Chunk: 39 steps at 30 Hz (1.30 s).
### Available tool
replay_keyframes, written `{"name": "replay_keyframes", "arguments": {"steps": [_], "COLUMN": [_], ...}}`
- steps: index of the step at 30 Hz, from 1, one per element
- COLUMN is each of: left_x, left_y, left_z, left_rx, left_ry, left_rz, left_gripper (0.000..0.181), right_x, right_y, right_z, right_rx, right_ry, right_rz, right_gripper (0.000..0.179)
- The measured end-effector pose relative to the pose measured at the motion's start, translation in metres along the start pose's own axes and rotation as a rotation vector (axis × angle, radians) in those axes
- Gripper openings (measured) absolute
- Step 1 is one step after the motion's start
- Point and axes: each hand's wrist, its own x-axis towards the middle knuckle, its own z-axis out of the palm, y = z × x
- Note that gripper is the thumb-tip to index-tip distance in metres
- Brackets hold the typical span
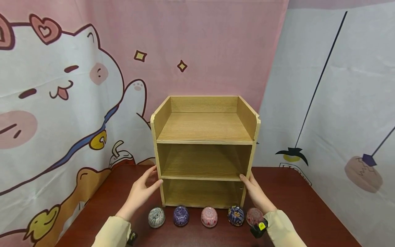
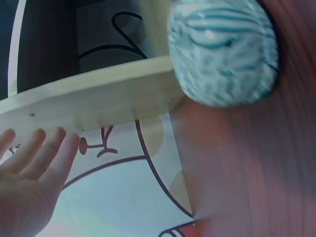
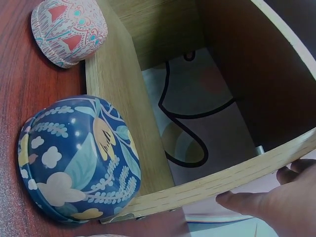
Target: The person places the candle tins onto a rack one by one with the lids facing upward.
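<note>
A light wooden shelf unit (image 1: 206,178) stands upright on the table, with an open top and two compartments below. At its left side panel is my left hand (image 1: 139,195), fingers extended; in the left wrist view its fingertips lie at or very near the panel's outer face. My right hand (image 1: 257,193) touches the right side panel, thumb at the front edge and fingers along the outside. Below the unit lies a row of small rounded patterned tins: grey-green (image 1: 156,217), purple (image 1: 180,215), pink (image 1: 209,217), dark blue floral (image 1: 236,215) and reddish pink (image 1: 254,216), the last partly hidden by my right wrist.
The dark red-brown table (image 1: 108,192) extends to both sides of the unit. Close behind hangs a printed cloth (image 1: 213,48) with a cartoon cat. A pale cloth (image 1: 339,103) closes off the right side.
</note>
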Motion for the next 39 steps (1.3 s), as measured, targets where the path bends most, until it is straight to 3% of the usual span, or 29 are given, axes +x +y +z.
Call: {"name": "replay_keyframes", "arguments": {"steps": [12, 19, 32, 39], "left_x": [0.012, 0.013, 0.000, 0.000], "left_y": [0.006, 0.005, 0.003, -0.002], "left_z": [0.014, 0.021, 0.033, 0.035], "left_rx": [-0.151, -0.164, -0.151, -0.032], "left_ry": [0.053, 0.062, 0.147, 0.201], "left_rz": [-0.029, -0.054, 0.095, 0.178], "left_gripper": [0.077, 0.072, 0.080, 0.077], "right_x": [0.000, 0.000, -0.003, -0.003], "right_y": [0.001, 0.001, -0.004, -0.004], "right_z": [0.000, 0.000, 0.002, 0.002], "right_rx": [-0.018, -0.011, -0.011, -0.021], "right_ry": [0.020, 0.015, 0.004, 0.004], "right_rz": [-0.021, -0.011, -0.006, 0.010], "right_gripper": [0.065, 0.066, 0.068, 0.067]}}
